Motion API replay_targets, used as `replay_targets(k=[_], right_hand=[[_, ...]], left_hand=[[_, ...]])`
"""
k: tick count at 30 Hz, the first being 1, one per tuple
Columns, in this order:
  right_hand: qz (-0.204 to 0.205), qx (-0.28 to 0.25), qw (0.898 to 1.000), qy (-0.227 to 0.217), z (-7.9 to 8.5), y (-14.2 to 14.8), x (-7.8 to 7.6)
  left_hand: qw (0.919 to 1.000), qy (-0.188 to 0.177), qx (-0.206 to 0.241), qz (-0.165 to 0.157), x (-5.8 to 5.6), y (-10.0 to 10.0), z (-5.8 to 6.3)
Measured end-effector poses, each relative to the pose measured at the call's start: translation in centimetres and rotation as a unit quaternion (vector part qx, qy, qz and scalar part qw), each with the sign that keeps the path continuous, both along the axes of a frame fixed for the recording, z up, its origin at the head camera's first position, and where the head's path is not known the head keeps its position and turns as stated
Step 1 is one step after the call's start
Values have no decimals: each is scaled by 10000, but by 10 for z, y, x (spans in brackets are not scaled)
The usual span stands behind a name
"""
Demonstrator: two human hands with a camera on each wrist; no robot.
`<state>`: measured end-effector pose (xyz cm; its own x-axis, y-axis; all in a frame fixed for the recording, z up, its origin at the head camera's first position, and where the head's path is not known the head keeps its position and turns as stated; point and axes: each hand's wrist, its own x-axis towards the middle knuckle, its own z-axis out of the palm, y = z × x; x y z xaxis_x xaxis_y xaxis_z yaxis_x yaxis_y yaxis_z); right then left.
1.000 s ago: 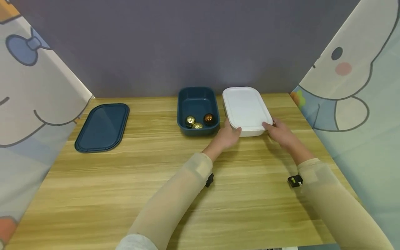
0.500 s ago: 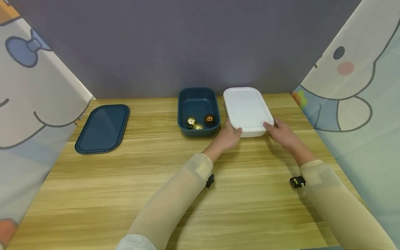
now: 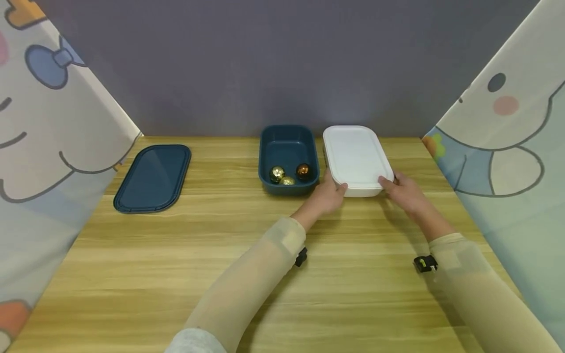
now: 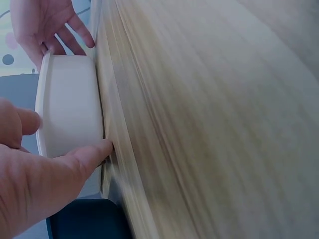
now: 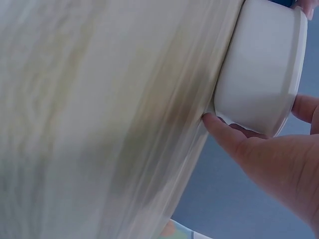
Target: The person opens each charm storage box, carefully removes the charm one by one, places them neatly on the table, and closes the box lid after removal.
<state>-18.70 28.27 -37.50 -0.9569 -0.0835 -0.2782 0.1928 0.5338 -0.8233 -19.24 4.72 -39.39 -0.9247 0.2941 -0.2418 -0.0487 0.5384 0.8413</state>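
Note:
A white lidded food container (image 3: 358, 154) sits on the wooden table at the back right, its lid lying flat on the rim. My left hand (image 3: 326, 195) holds its near left corner, thumb on the lid's edge and fingers along the side. At the near right corner my right hand (image 3: 405, 192) grips in the same way. The left wrist view shows the container's plain front wall (image 4: 72, 99) between both hands. In the right wrist view, the little finger (image 5: 219, 127) reaches down to the tabletop beside the base.
Just left stands an open dark blue container (image 3: 287, 190) holding a gold ball (image 3: 277, 173), a second gold ball (image 3: 287, 181) and a copper-coloured ball (image 3: 303, 170). A dark blue lid (image 3: 152, 179) lies farther left. A grey wall panel (image 3: 282, 63) rises behind the table.
The head view has shifted slightly, so everything appears a little farther right. Both hands keep their hold on the white container, which stays in place beside the blue one.

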Motion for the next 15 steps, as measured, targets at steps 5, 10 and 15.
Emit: replay_targets(k=[5,10,15], right_hand=[[-80,-220,9997,70,0,1,1],[-92,-313,9994,150,-1,-3,1],[-139,-329,9992,192,0,-5,3]], left_hand=[[10000,1,7,-11,1,1,4],[9999,-81,-117,3,2,-1,7],[9999,-94,-102,-5,2,-3,6]])
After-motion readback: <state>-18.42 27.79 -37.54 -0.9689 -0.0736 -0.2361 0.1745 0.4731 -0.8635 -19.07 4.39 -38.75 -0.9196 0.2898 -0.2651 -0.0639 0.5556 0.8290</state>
